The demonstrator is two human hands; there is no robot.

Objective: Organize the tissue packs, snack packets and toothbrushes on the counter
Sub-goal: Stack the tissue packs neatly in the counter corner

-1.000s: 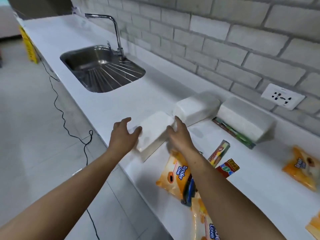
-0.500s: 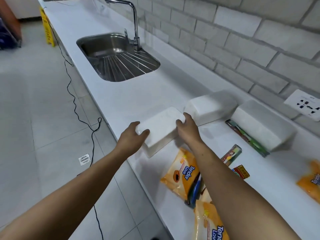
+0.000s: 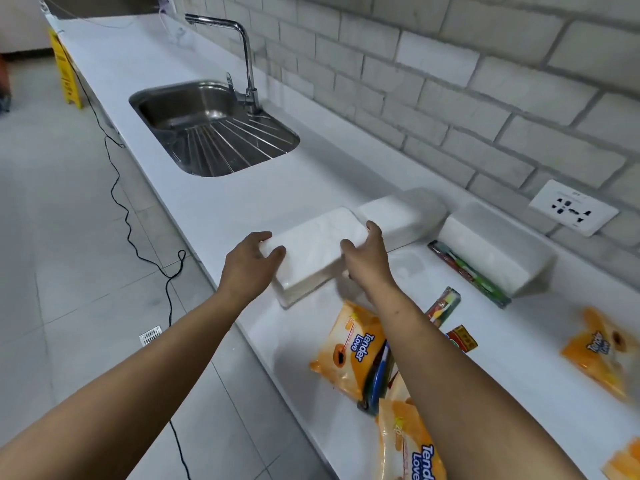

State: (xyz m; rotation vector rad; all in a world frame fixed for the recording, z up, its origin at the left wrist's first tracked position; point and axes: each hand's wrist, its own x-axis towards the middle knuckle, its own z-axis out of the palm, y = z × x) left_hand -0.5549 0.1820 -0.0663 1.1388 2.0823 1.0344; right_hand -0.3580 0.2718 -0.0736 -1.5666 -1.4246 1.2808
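Head view: we grip the near tissue pack [image 3: 311, 251] between left hand [image 3: 247, 268] and right hand [image 3: 367, 263]; our right forearm [image 3: 436, 344] hides part of the blue toothbrush [image 3: 379, 374].

The one head-worn view looks forward and down along both forearms, from close behind and above the left hand [image 3: 250, 266] and right hand [image 3: 367, 263] gripping the tissue pack [image 3: 311, 249]; beyond the grip the counter [image 3: 249, 199] recedes toward the sink [image 3: 180, 109].

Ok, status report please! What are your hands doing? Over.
Left hand, right hand: both gripping near tissue pack. Pack at counter edge. Snack packet beneath right forearm.
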